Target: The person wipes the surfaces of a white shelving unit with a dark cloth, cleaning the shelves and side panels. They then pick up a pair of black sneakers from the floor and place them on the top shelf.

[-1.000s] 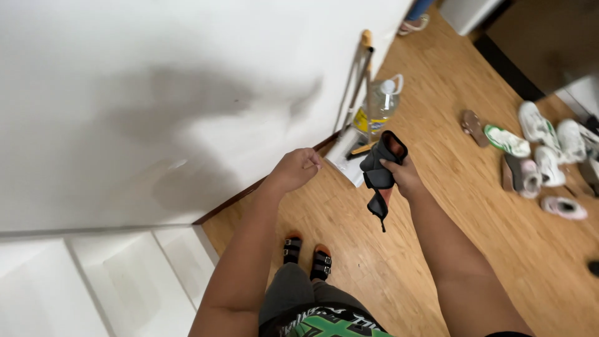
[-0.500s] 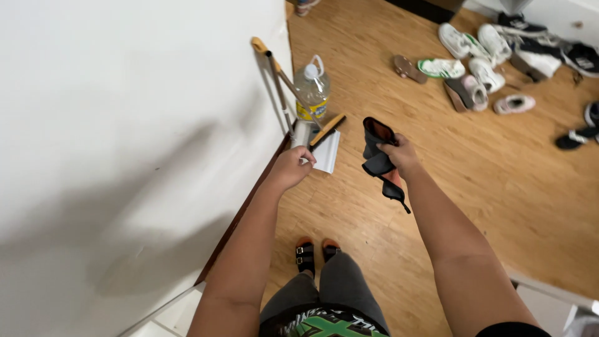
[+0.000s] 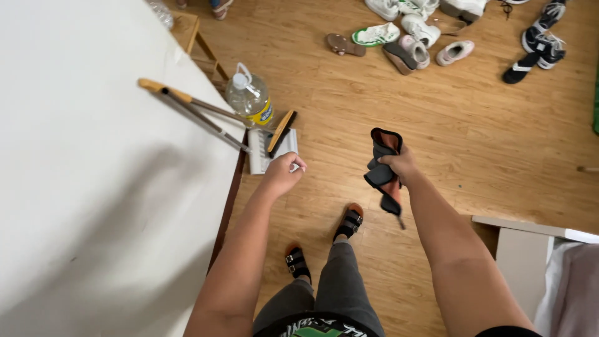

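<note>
My right hand (image 3: 399, 165) grips a folded dark grey cloth with a reddish lining (image 3: 382, 168), held out over the wooden floor (image 3: 437, 118). A strap dangles from its lower end. My left hand (image 3: 284, 173) is loosely curled with nothing in it, close to the white wall (image 3: 93, 187). Just beyond it a broom (image 3: 282, 130) and a white dustpan (image 3: 261, 153) lean on the wall. A clear plastic water jug (image 3: 249, 100) stands next to them. My sandalled feet (image 3: 324, 240) show below.
Several shoes and sandals (image 3: 412, 37) lie scattered across the floor at the top. Two long handles (image 3: 187, 109) rest against the wall. A small wooden stool (image 3: 193, 31) stands at the top left. A white furniture edge (image 3: 536, 234) is at the lower right.
I have walked forward along the wall; the broom, dustpan and jug are now closer. Both hands keep the same pose, and the cloth stays in my right hand.
</note>
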